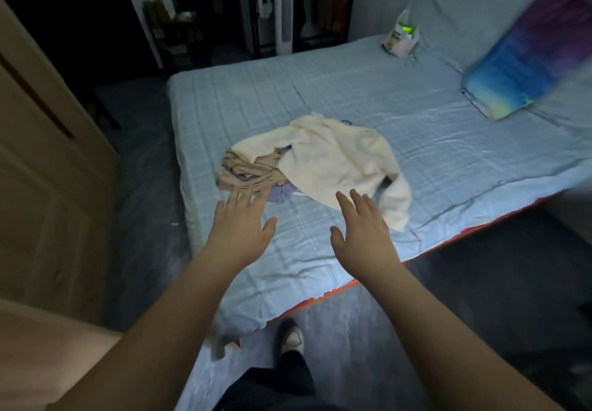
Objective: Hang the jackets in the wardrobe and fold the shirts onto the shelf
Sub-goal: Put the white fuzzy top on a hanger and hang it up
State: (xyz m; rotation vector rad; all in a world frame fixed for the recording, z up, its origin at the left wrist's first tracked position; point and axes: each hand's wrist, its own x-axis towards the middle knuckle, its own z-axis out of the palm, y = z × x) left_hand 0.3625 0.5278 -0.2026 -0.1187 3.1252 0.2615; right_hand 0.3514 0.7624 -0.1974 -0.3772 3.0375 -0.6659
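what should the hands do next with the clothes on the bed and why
Probably reach forward and grip the cream garment: the left hand and right hand are open and empty at the pile's near edge, and the cream piece lies on top of the tan garment on the bed.

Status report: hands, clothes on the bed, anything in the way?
Left hand open, by tan garment. Right hand open, by cream garment. Both garments heaped on bed. Nothing blocks the hands.
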